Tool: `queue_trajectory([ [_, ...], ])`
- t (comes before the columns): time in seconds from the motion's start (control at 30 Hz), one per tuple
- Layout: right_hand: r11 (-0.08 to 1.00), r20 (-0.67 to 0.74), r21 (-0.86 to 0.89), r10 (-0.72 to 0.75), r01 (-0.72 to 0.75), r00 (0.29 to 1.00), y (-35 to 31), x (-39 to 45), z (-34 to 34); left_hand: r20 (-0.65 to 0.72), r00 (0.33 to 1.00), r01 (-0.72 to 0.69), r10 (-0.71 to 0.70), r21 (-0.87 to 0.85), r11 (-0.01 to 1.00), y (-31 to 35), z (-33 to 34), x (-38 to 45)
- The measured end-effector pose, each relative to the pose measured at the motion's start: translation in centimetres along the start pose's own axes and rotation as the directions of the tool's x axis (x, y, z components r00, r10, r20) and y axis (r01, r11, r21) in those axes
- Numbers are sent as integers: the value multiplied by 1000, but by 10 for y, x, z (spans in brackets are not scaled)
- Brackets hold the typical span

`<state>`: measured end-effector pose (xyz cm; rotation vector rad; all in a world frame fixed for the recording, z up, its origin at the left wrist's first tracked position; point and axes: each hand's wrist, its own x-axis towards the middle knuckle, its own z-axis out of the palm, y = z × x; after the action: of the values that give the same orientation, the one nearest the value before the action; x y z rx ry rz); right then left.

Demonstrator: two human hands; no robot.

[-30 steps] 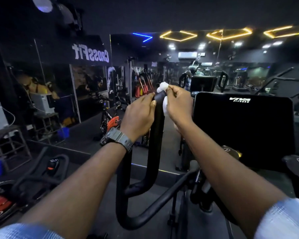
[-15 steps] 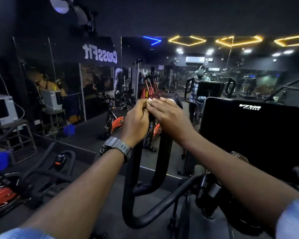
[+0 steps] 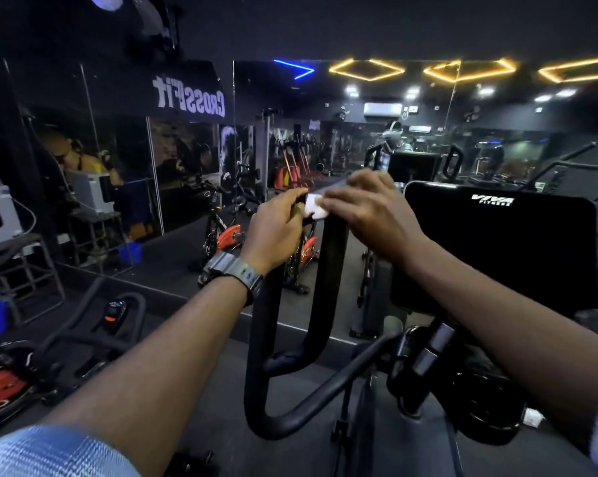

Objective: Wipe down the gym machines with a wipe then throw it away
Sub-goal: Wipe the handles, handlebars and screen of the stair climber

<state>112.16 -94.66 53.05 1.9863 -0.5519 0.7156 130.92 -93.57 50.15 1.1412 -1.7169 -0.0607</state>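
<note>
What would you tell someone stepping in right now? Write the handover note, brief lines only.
Left hand: curled round the top of the black loop handle, steadying it; watch on that wrist.
Right hand: fingers over the top bend of the handle, pressing the white wipe against it.
Wipe: on the handle top, between the two hands, only partly in view.
Done: wiping is under way on the top of this handle.
Left: the lower handle, the VIVA Fitness console, other machines, then bin the wipe. No bin is in view.
</note>
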Motion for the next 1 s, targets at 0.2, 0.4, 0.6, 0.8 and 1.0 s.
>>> queue_trajectory([
  [0.2,985,78,164,41,-54,996,-57,-47,15,-212,961,-142,179,180,973,5,16,-12],
  [0.4,941,42,130,309,-312,950,-40,-19,5,-297,943,-153,153,21,988,12,34,-35],
  [0.6,856,176,311,376,-414,910,-113,-86,21,-243,958,-166,154,-31,986,3,40,-51],
  [0.8,683,-88,448,675,-576,732,-51,-25,9,-232,972,-51,36,-57,997,15,46,-55],
  [1.0,547,81,550,717,-631,693,-143,-110,23,-211,973,64,-97,-156,986,18,54,-71],
])
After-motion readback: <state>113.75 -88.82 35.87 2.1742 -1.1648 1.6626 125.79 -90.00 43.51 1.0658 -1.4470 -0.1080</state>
